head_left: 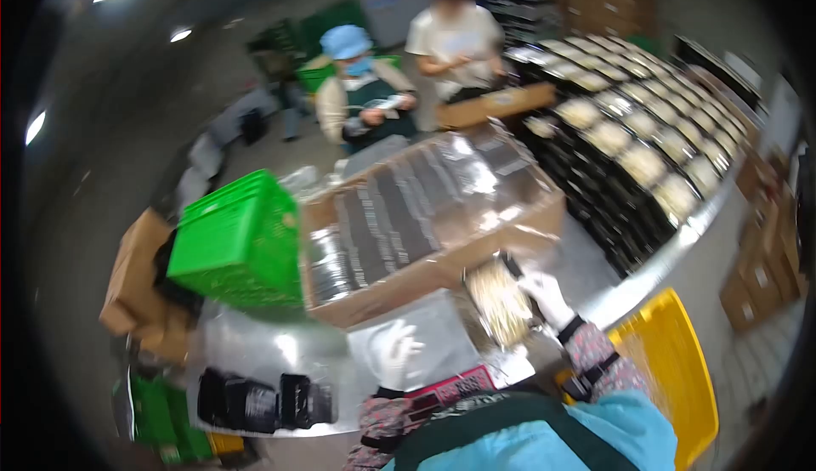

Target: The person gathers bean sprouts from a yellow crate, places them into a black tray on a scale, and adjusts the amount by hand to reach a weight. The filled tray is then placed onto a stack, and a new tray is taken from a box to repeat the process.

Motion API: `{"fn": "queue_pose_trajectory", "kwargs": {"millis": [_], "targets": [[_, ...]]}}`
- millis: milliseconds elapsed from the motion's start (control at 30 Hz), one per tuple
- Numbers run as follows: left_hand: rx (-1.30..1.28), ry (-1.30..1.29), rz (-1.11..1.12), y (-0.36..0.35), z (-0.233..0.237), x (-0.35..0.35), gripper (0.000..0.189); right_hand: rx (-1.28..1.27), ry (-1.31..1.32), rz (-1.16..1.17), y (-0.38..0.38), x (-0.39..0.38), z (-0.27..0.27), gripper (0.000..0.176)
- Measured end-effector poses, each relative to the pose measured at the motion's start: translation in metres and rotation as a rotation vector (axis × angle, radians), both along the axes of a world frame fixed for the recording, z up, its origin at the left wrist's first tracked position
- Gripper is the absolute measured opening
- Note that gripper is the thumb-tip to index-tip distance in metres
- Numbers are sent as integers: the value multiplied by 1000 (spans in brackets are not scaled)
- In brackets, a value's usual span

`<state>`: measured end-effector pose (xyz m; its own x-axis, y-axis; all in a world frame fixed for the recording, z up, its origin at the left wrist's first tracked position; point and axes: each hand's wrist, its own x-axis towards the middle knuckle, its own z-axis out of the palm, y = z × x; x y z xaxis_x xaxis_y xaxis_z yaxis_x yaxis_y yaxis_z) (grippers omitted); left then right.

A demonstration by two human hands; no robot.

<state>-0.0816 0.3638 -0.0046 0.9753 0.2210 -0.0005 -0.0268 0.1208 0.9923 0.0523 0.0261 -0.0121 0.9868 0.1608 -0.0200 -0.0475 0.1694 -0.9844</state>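
Note:
My right hand (548,297), in a white glove, grips the right edge of a black tray (500,301) filled with pale, thin strands. The tray sits in front of the big cardboard box, apparently on a scale-like device with a red-framed panel (459,385). My left hand (397,354), also white-gloved, is over a clear plastic sheet (433,326) on the metal table. Its fingers are apart and hold nothing I can see. What the strands are is too blurred to tell.
A cardboard box (433,267) holds stacked black trays under plastic. A green crate (242,237) stands left, black packets (255,400) lie front left, and a yellow bin (680,360) stands right. Rows of filled trays (642,163) cover the right. Two people (365,97) stand opposite.

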Motion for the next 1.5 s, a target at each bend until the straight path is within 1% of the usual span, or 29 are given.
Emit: {"fn": "queue_pose_trajectory", "kwargs": {"millis": [33, 67, 100, 133, 167, 233, 300, 333, 367, 467, 500, 567, 633, 667, 700, 800, 867, 900, 967, 1033, 1067, 1100, 1233, 1267, 1300, 1333, 1367, 1400, 1500], "targets": [[28, 45, 24, 5, -4, 2, 41, 39, -112, -214, -17, 3, 1, 15], [75, 68, 46, 3, 1, 1, 39, 178, -40, -407, -34, 12, -12, 15], [125, 79, 82, 1, 9, -3, 39, 268, 78, -521, -59, 29, -47, 15], [121, 87, 66, 2, 6, -4, 37, 399, 82, -684, -75, 44, -79, 14], [117, 89, 65, 2, 4, -5, 36, 240, 75, -837, -95, 54, -102, 11], [129, 96, 35, -5, 8, -4, 34, 229, 134, -951, -121, 71, -137, 18], [98, 91, 23, -11, 6, -4, 33, 61, 220, -1096, -127, 83, -165, 29], [125, 96, 17, -12, 5, -4, 35, 28, 330, -1071, -125, 75, -138, 38], [137, 101, 23, -14, 6, -2, 34, -73, 378, -1133, -119, 76, -115, 30], [158, 131, 42, -17, 11, -7, 32, -234, 307, -1226, -129, 112, -151, 33], [166, 135, 56, -16, 11, -9, 32, -292, 222, -1232, -140, 131, -188, 32], [177, 145, 91, -13, 12, -16, 32, -247, 327, -1151, -136, 131, -172, 31], [207, 141, 134, 0, 4, -27, 32, -152, 276, -1181, -135, 124, -177, 31], [222, 141, 152, 7, 0, -33, 32, -283, 211, -1218, -137, 109, -174, 31], [221, 152, 182, 11, -2, -39, 33, -611, 122, -1277, -132, 85, -142, 29], [202, 195, 255, 27, -9, -52, 34, -1141, 47, -1057, -129, 55, -153, 28], [182, 203, 267, 28, -13, -50, 34, -1362, -187, -938, -98, 46, -176, 28], [174, 209, 285, 29, -13, -50, 34, -1275, -254, -835, -72, 36, -172, 30], [194, 174, 260, 19, -1, -46, 32, -939, -409, -549, -23, 18, -184, 32], [278, 148, 298, 21, 6, -45, 29, -659, -309, -365, 6, 18, -182, 33], [432, 107, 308, 30, 10, -49, 30, -582, -247, -416, 11, 20, -165, 36], [722, 58, 332, 42, 20, -56, 32, -646, -269, -463, 3, 28, -158, 36], [1182, 86, 813, 115, 6, -103, 48, -763, -427, -461, -22, 51, -122, 41], [1293, 155, 933, 126, 10, -116, 54, -720, -453, -424, -11, 51, -102, 42], [1404, 232, 1050, 136, 17, -126, 61, -790, -526, -347, 5, 45, -78, 45], [1469, 520, 1117, 141, 25, -133, 70, -800, -613, -248, 27, 43, -71, 48], [1468, 519, 1139, 159, 14, -144, 74, -812, -701, -158, 46, 39, -66, 51], [1408, 624, 1060, 176, 2, -156, 74, -928, -717, -30, 70, 32, -50, 56], [1320, 883, 744, 203, -42, -176, 73, -1034, -850, 150, 143, 11, -43, 71]]}}
